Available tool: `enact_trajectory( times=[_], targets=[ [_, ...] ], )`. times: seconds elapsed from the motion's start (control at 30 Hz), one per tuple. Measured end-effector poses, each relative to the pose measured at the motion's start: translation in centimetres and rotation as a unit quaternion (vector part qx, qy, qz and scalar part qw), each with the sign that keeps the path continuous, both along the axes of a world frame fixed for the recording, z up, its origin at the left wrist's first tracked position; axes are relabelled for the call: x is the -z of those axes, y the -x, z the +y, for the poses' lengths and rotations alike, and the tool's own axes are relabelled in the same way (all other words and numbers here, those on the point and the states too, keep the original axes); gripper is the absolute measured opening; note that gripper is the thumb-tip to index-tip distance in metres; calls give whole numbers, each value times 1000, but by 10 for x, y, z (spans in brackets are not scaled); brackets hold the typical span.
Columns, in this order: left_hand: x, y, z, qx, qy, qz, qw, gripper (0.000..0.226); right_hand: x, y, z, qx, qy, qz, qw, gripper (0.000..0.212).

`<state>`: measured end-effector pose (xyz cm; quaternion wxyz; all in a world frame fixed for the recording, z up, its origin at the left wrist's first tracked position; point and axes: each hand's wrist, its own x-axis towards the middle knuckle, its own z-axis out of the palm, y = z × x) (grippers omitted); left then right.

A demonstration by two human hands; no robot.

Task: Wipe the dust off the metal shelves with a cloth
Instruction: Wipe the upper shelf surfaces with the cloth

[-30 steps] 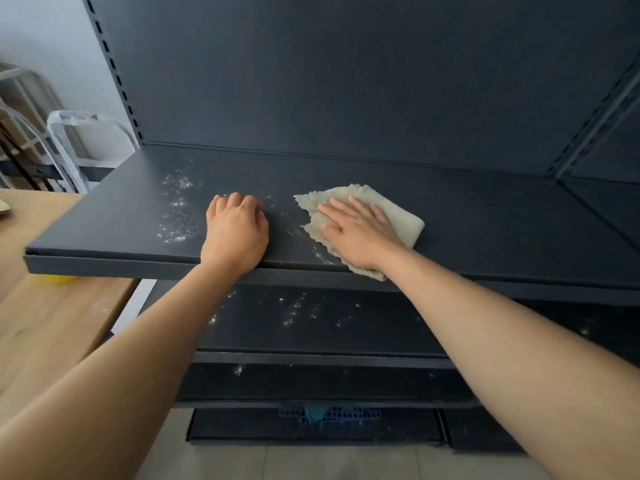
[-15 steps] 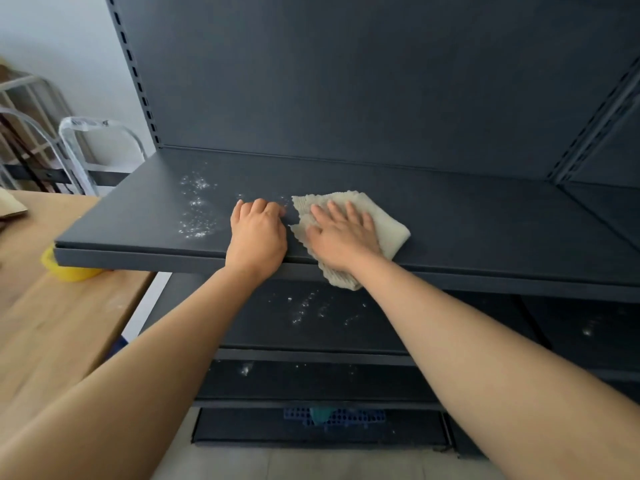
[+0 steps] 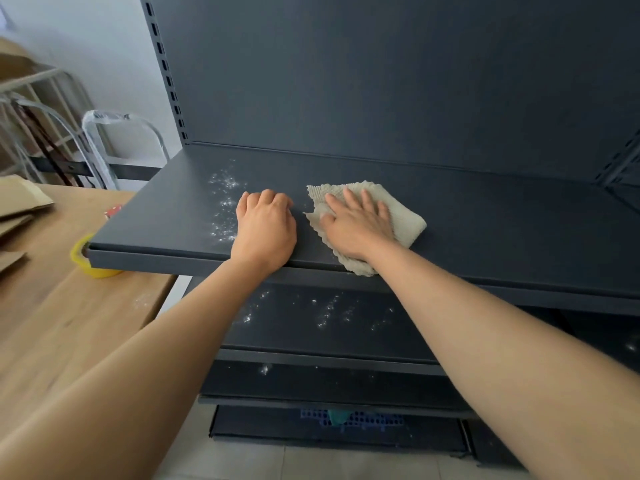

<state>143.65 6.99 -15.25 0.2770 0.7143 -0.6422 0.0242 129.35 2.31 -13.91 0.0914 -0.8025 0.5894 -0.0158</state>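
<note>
A dark grey metal shelf (image 3: 485,220) runs across the view at chest height. My right hand (image 3: 356,223) lies flat on a beige waffle cloth (image 3: 403,221) near the shelf's front edge, and the cloth's corner hangs over that edge. My left hand (image 3: 265,230) rests beside it, fingers curled, on the bare shelf top. White dust (image 3: 223,206) speckles the shelf just left of my left hand. A lower shelf (image 3: 311,327) below also carries scattered dust.
A wooden table (image 3: 62,306) stands at the left, touching the shelf end, with a yellow tape roll (image 3: 81,258) and brown cardboard pieces (image 3: 17,202). A slotted upright (image 3: 166,71) marks the shelf's left rear. A blue crate (image 3: 349,417) sits under the bottom shelf.
My right hand slid the cloth leftward toward my left hand, then stayed close beside it. The view has shifted so the shelf sits further right.
</note>
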Motion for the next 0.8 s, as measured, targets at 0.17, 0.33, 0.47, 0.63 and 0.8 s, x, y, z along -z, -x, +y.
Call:
enact_trajectory(
  times=[0.17, 0.33, 0.47, 0.63, 0.8],
  targets=[
    [1, 1, 1, 0, 5, 5, 1000, 29, 0, -18, -27, -19, 9, 16, 1000, 54],
    [-1, 3, 3, -23, 13, 17, 1000, 30, 1, -36, -45, -59, 2, 7, 998, 54],
    [-2, 3, 6, -35, 30, 25, 999, 29, -1, -32, -38, -106, 1, -11, 994, 53],
    [-3, 11, 8, -73, 25, 25, 997, 28, 0, -1, -10, -161, -1, -29, 987, 51],
    [-1, 42, 9, -79, 14, 7, 997, 29, 0, 44, -2, -159, 6, -20, 987, 51]
  ],
)
